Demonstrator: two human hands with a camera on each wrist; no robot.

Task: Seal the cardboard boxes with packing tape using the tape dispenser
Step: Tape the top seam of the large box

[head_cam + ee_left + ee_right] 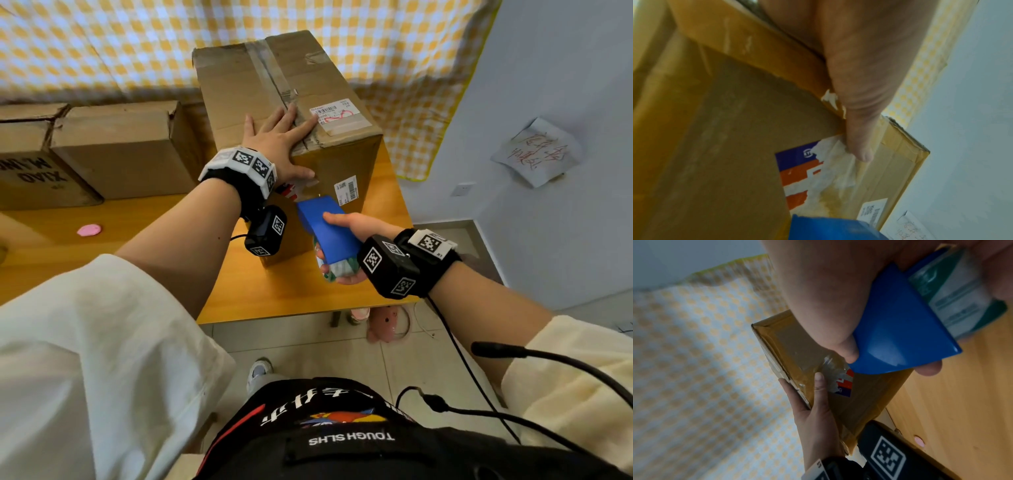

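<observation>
Cardboard box (287, 113), large and closed, stood at the right end of the wooden counter (137, 226); its contents could not be seen. Old tape ran along the top seam, with a shipping label (334, 110) near the front edge. Left hand (279, 140) lay flat on the box top, fingers spread straight, thumb hooked down over the front face. Right hand (352, 240) gripped the blue tape dispenser (327, 229), fingers and thumb curled round it, its nose held just in front of the box's front face, low down. A roll of tape (337, 269) with green print sat in the dispenser's rear, under the palm.

Head view alone showed two more closed boxes (85, 150) on the counter to the left, near the large one, and a small pink object (89, 230) on the bare wood. Yellow checked cloth (102, 44) hung behind.

Left wrist view alone showed the torn purple, orange and white sticker (797, 170) on the front face in detail, the thumb tip beside its ragged white edge, and a barcode label (872, 211) lower right.

Right wrist view showed the dispenser's blue edge meeting that sticker, and the left thumb on crumpled clear tape there.
</observation>
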